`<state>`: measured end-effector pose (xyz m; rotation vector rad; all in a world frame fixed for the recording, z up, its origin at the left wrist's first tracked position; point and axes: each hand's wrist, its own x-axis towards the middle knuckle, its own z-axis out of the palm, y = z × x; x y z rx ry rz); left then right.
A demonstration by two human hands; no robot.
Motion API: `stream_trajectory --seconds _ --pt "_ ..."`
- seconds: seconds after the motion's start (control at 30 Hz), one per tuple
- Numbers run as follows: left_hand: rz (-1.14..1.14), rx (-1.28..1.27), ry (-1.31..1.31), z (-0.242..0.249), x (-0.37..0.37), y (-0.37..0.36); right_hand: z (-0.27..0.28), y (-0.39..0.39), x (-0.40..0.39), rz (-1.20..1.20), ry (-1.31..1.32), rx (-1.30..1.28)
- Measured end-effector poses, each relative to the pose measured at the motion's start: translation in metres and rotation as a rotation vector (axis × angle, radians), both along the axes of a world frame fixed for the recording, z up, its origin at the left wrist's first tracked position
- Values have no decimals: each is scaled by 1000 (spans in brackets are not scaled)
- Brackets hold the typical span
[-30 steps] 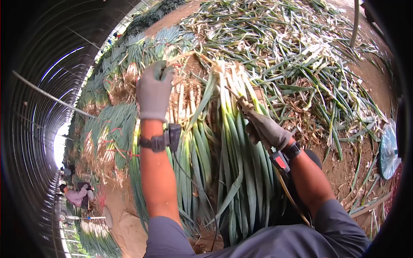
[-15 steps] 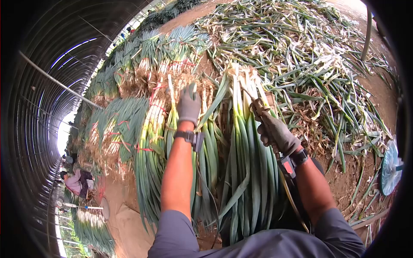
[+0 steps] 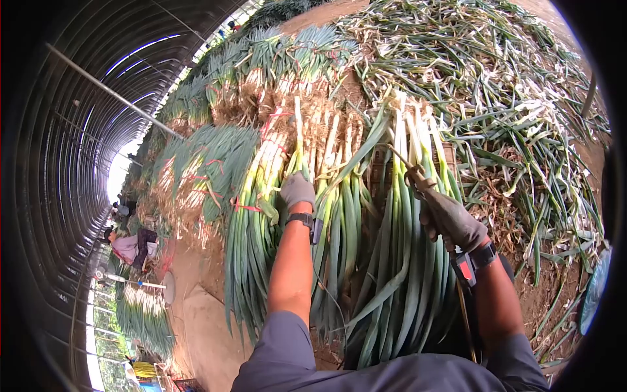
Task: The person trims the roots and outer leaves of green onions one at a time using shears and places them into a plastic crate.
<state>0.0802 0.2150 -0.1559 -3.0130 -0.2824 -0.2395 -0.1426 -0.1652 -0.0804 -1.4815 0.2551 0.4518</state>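
My left hand (image 3: 298,189), in a grey glove, is closed around a green onion (image 3: 298,147) whose white end points away from me. It lies among other long green onions with brown, rooty ends. My right hand (image 3: 454,219), also gloved, grips an air gun (image 3: 421,181) with a thin nozzle; a hose (image 3: 467,326) trails from beneath that wrist. Under the nozzle lies a bunch of green onions (image 3: 400,242) with pale, clean-looking white stems, their leaves hanging towards my lap.
Red-tied bundles of green onions (image 3: 215,157) fill the left and back. Stripped leaves (image 3: 470,72) are heaped on the right. Part of a brown crate (image 3: 379,173) shows between the bunches. Another person (image 3: 134,248) sits at far left. A blue plastic bag (image 3: 595,287) is at right.
My left hand has drawn back towards me and closed on a green onion stalk; before, it reached over the root ends. My right hand still holds the air gun. The view has shifted.
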Motion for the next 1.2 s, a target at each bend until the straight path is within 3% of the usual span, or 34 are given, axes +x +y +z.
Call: stream_trajectory --seconds 0.07,0.17,0.27,0.33,0.4,0.53,0.6,0.7,0.73,0.83,0.9,0.97,1.03,1.07,1.13,1.2 --pt "-90 24 -222 1 1 -1 1 -4 0 78 19 -38" --pt "-129 90 -282 5 15 2 4 -2 -2 79 5 -28" --pt "12 134 -36 9 35 -6 -9 3 0 51 -31 11" --pt "85 -58 181 25 38 -16 -26 3 4 44 -46 98" --pt "54 93 49 -3 39 -14 -33 4 6 24 -17 138" --pt "92 -126 33 -2 24 -21 -25 12 5 -32 -6 156" --pt "9 -257 16 7 17 -27 -22 18 6 -41 12 155" --pt "-290 -401 -334 32 -7 -55 -44 19 15 -7 24 161" --pt "-287 -419 -237 74 -26 -76 -52 20 19 16 29 159" --pt "-484 -544 -476 147 -35 -118 -50 33 21 -35 13 168" --pt "-690 -720 -562 221 -49 -150 -33 28 14 0 -26 99" --pt "-881 -626 -637 286 -55 -172 -33 18 12 51 -2 40" --pt "-836 -364 -486 328 -42 -186 -53 11 15 -22 -37 228" --pt "-898 -429 -379 333 -39 -189 -52 14 15 -104 -57 321" --pt "-835 -446 -17 303 -28 -195 -51 11 16 -137 -122 499" --pt "-622 -442 145 228 -28 -190 -56 4 17 -146 -118 516"
